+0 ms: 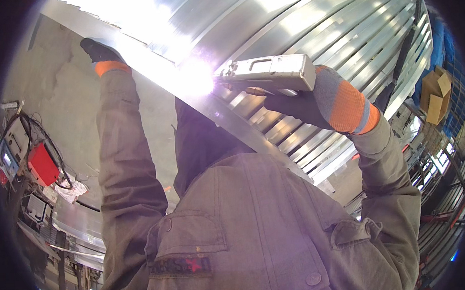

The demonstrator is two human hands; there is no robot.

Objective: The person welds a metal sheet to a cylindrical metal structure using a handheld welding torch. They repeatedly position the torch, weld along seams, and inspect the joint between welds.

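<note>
My right hand (326, 102), in a grey and orange glove with dark fingers, is closed around a handheld welding gun (284, 73) with a boxy silver body. Its tip points left into a blinding white-violet glare on the edge of a slatted metal panel (269, 27). The glare hides the tip and the spot it meets. Further left, my left hand (102, 51), in a dark glove with an orange cuff, rests at the panel's long edge rail (241, 116). Its fingers merge into one dark shape, so I cannot tell their grip.
At the left lie a red box-shaped device (43, 164) and tangled dark cables (32, 125) above the grey floor (58, 75). An open cardboard box (437, 95) sits at the far right beside blue sheeting (435, 43). Metal racks (443, 208) stand at the lower right.
</note>
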